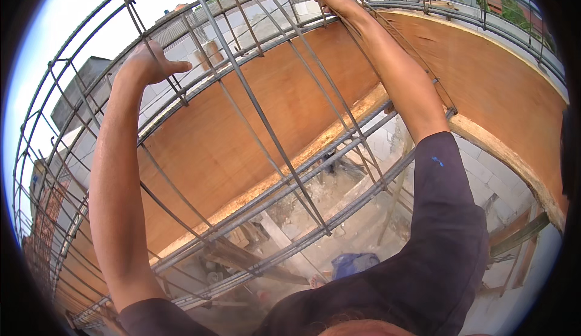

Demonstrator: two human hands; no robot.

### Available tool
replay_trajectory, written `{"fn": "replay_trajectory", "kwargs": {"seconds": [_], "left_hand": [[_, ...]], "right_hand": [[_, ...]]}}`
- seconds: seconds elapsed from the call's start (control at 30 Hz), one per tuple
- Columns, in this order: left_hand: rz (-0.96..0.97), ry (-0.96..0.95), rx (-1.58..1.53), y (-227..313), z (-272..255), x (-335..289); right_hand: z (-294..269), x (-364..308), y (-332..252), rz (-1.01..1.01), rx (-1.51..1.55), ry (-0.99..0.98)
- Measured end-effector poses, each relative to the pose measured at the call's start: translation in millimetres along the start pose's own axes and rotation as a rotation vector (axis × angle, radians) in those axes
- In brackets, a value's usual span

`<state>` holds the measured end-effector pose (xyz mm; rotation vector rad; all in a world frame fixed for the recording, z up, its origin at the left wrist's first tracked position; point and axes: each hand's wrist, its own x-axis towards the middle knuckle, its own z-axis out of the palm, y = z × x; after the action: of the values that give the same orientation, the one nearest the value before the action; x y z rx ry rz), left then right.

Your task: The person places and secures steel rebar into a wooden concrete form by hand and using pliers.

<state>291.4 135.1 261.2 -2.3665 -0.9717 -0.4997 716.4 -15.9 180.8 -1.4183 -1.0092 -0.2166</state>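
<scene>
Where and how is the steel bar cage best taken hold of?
Perhaps grip the steel bar cage by its near lower long bars, coming from the camera's side: they run lengthwise and lie apart from the brown panel, and gaps between the crosspieces leave finger room.

Dusty, grey-brown floor (331,195) down below, pale board (278,232) lying on it, scraps of wood (244,235) beside the board

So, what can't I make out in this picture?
In the head view:
- Left hand: blurred, most fingers hidden behind its back, so their contact with the steel bars is unclear.
- Right hand: it hides its own fingertips.
- Blue thing: the dark shirt covers part; I can't tell what it is.
- Plywood's right end: cut off by the dark lens rim.
</scene>
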Motion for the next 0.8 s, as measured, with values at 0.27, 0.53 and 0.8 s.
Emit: {"fn": "replay_trajectory", "kwargs": {"seconds": [0.27,0.53,0.8], "left_hand": [[-0.003,0.018,0.009,-6,3,0],[-0.022,0.031,-0.009,0,1,-1],[-0.055,0.021,-0.004,3,2,-2]], "right_hand": [[-4,-15,-52,0.274,0.311,-0.345],[13,-12,-26,0.166,0.262,-0.044],[2,-6,-39,0.358,0.425,-0.271]]}}
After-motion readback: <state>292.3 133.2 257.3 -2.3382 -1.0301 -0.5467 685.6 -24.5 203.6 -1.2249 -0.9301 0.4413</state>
